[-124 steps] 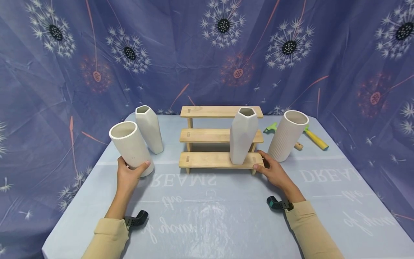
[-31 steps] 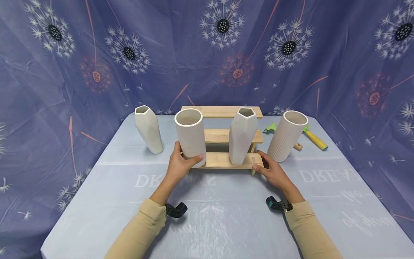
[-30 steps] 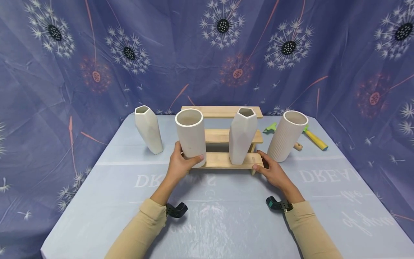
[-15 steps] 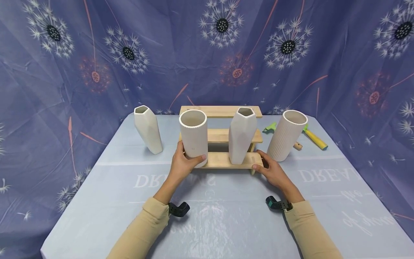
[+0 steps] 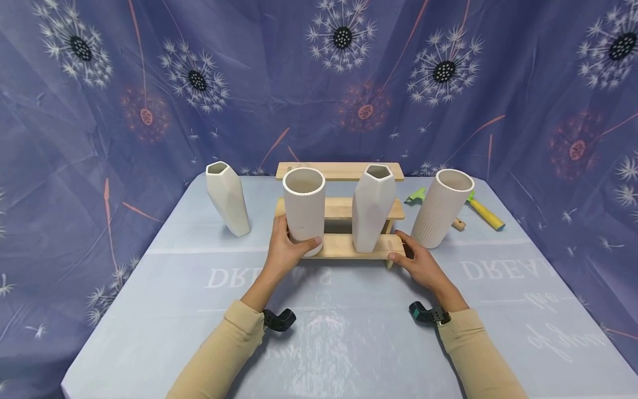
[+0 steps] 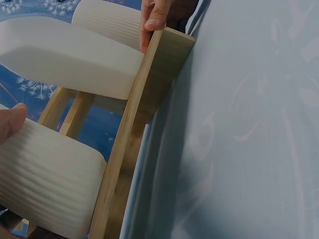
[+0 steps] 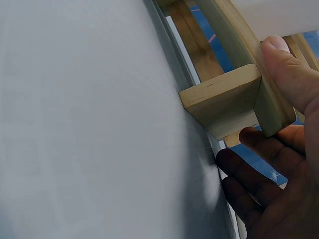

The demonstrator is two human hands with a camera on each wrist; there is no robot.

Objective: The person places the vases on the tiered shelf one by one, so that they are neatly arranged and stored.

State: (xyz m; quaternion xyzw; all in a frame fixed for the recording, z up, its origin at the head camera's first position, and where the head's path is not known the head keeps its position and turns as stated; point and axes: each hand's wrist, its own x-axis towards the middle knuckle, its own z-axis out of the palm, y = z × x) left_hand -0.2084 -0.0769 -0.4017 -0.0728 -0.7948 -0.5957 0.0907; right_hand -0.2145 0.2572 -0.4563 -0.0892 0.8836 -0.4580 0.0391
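A white ribbed cylindrical vase (image 5: 304, 213) stands upright on the left part of the lowest step of a wooden three-tier stand (image 5: 339, 245). My left hand (image 5: 286, 249) grips its lower part, thumb across the front; the far fingers are hidden behind it. In the left wrist view the base of the ribbed vase (image 6: 47, 179) meets the step. Right of it on that step is a white faceted vase (image 5: 372, 209). My right hand (image 5: 421, 263) holds the step's right end, thumb (image 7: 279, 55) on top and fingers curled beneath in the right wrist view.
Another faceted vase (image 5: 228, 199) stands on the table (image 5: 349, 332) at the left. A second ribbed vase (image 5: 442, 209) stands right of the stand, close to my right hand. Behind it lie tools, one with a yellow handle (image 5: 487, 215). A patterned curtain (image 5: 279, 83) hangs behind.
From the table at the left, my left hand has brought the ribbed vase onto the lowest step, then shifted it slightly right along it. The right hand has stayed in place.
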